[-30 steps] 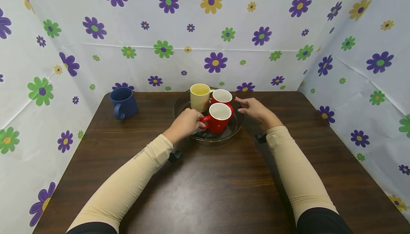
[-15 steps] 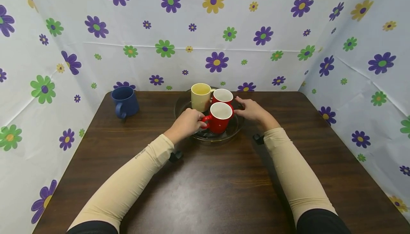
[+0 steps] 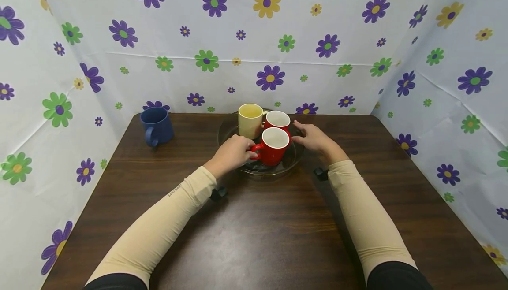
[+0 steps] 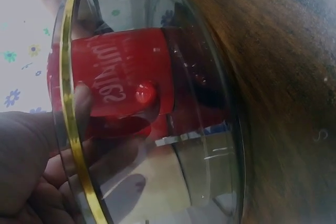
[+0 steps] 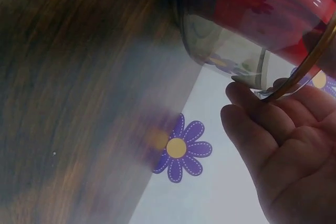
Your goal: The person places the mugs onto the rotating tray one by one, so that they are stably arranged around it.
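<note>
Nearest the desk's (image 3: 246, 237) near edge, beige sleeves (image 3: 166, 224) are covering your forearms. Farther in, your left hand (image 3: 233, 152) is pinching the handle of the front red mug (image 3: 274, 153) between thumb and fingers, and that handle is pointing toward the desk's left edge. The mug is sitting upright inside a clear glass bowl (image 3: 263, 174), which is resting near the middle of the desk's far edge (its gold rim is showing best from your left wrist, where lettering on a red mug is also appearing through the glass).

Your right hand (image 3: 316, 138) is hovering at the bowl's side toward the desk's right edge, with thumb and fingers spread apart beside the red mugs; you cannot tell whether they are touching one.

Behind the front mug, the back red mug (image 3: 278, 118) is standing in the bowl, its white inside showing. A yellow mug (image 3: 249, 126) is standing just beside it, on the side toward the left edge. Well apart, a blue mug (image 3: 160, 126) is occupying the desk's far left corner. Beyond the far edge, a flowered cloth (image 3: 230, 16) is hanging.
</note>
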